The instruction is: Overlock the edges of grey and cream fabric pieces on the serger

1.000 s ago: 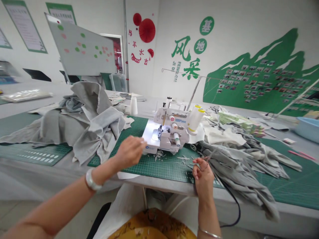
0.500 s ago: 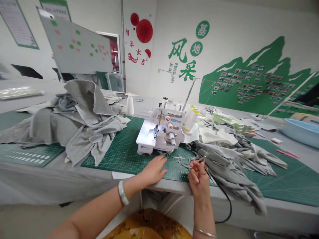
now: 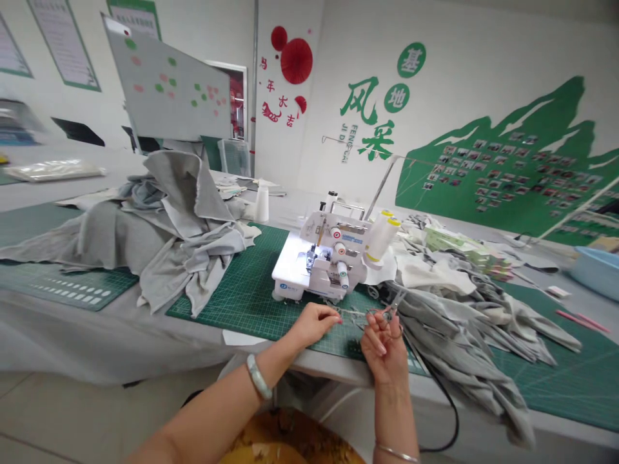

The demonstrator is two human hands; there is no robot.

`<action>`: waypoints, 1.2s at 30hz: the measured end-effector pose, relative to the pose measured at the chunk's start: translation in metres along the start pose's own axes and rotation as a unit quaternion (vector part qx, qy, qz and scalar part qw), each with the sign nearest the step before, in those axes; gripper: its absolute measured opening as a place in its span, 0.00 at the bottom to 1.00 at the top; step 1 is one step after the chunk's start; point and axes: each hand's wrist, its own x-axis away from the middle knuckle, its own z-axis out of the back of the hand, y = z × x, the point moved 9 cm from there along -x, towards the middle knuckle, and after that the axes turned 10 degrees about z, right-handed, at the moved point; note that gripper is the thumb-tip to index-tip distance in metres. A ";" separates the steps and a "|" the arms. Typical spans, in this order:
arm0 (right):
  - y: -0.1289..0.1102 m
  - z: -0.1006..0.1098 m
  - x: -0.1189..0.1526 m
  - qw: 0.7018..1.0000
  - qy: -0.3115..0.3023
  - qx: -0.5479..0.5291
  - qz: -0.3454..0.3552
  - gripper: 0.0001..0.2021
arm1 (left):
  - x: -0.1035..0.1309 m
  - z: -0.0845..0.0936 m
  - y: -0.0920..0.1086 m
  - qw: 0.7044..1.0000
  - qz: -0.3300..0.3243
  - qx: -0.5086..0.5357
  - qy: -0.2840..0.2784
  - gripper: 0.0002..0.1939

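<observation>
By sewing machine (image 3: 329, 258), scraps (image 3: 356, 318) and grey fabric (image 3: 449, 341): left hand (image 3: 313, 324), fingers pinched; right hand (image 3: 385, 351), fingers around scissors (image 3: 397, 301).

This is a sewing workshop: a lit sewing machine (image 3: 322, 254) with cones of white thread (image 3: 382, 237) stands on a green cutting mat (image 3: 242, 290), between heaps of grey cloth (image 3: 178, 225) on a long covered table (image 3: 116, 335). It looks shared rather than a home, with a whiteboard (image 3: 169, 84) dotted in green and pink, framed notices (image 3: 62, 42), and a green mountain display (image 3: 507, 161) of small photos on the wall.
</observation>
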 end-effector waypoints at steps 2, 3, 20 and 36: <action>-0.006 0.009 -0.003 1.000 0.007 -0.004 0.006 0.15 | 0.004 0.020 -0.004 0.999 0.001 0.001 0.040 0.13; -0.010 0.013 -0.004 1.000 0.012 -0.006 0.011 0.15 | 0.006 0.030 -0.007 0.998 0.002 0.001 0.063 0.12; -0.011 -0.019 -0.002 0.996 -0.008 0.086 -0.007 0.18 | 0.017 -0.009 0.017 0.994 -0.022 0.092 -0.049 0.34; -0.065 0.057 -0.023 0.825 0.124 0.549 0.056 0.23 | 0.019 0.039 0.007 0.936 0.040 -0.328 0.119 0.13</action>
